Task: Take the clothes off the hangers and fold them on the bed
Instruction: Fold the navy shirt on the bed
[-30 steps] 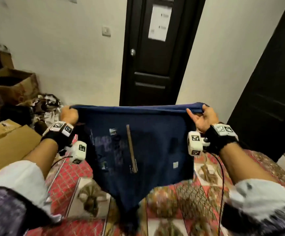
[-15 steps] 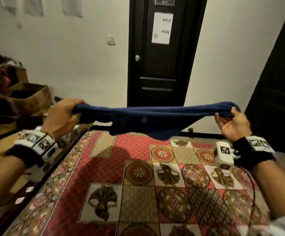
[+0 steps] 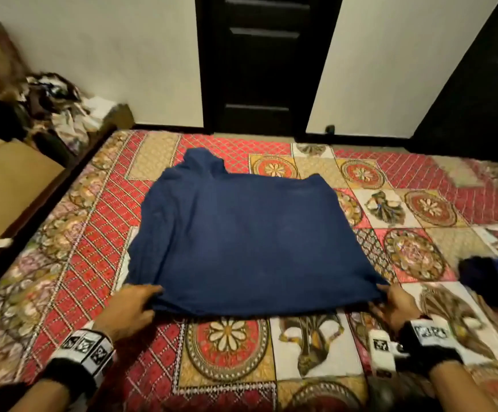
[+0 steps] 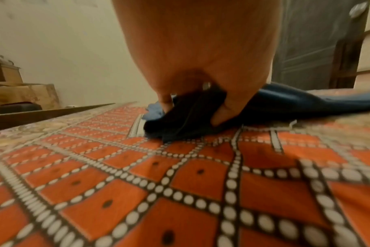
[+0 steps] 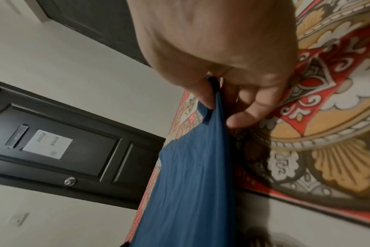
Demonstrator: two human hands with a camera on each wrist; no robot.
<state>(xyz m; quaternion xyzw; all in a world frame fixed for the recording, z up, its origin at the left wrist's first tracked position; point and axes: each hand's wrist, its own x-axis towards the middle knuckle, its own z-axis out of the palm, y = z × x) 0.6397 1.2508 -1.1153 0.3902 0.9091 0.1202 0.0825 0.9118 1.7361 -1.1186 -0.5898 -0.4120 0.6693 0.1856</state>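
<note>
My left hand (image 3: 128,307) and right hand (image 3: 396,304) each pinch a near corner of the navy shirt (image 3: 241,233). It lies flat mid-bed (image 3: 226,346), spreading away from my fingers toward the far edge, its held edge running hand to hand, both equally near.

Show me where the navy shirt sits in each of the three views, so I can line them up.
Head: navy shirt lies spread at centre on the patterned bedspread, near corners pinched by left hand and right hand.
Left wrist: bunched corner, centre right.
Right wrist: hangs from the fingers, lower centre.
Shared landmark: dark door.
</note>
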